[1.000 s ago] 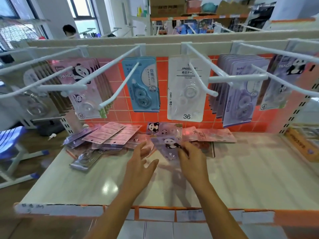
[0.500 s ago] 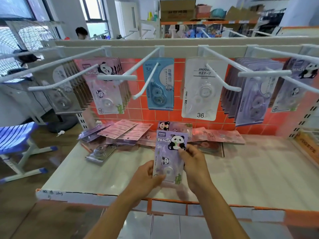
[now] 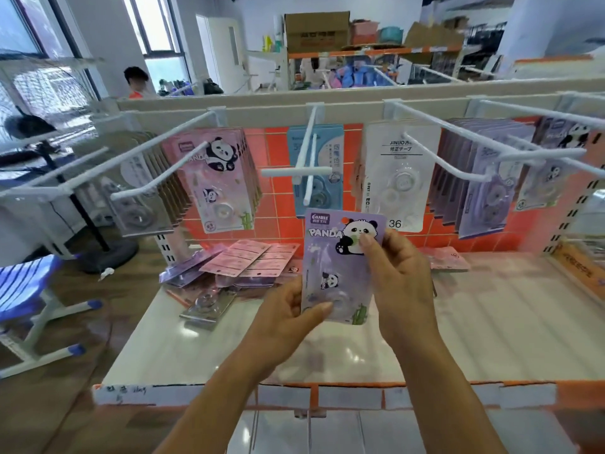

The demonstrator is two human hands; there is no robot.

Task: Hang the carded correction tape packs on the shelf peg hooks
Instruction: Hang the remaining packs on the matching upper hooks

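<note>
Purple panda pack (image 3: 337, 267) held upright over shelf (image 3: 491, 322), just below front of centre peg hook (image 3: 309, 142). Lower left corner pinched by left hand (image 3: 281, 322), thumb on front; upper right edge pinched by right hand (image 3: 402, 280). Both grips closed on card. Loose packs (image 3: 248, 263) piled on shelf behind.

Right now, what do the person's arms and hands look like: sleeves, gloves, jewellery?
The left hand and right hand are both bare, with no gloves or rings visible. The left forearm and right forearm are bare down to the bottom frame edge, with no sleeve, watch or wristband showing. The nails look short and unpainted.
</note>
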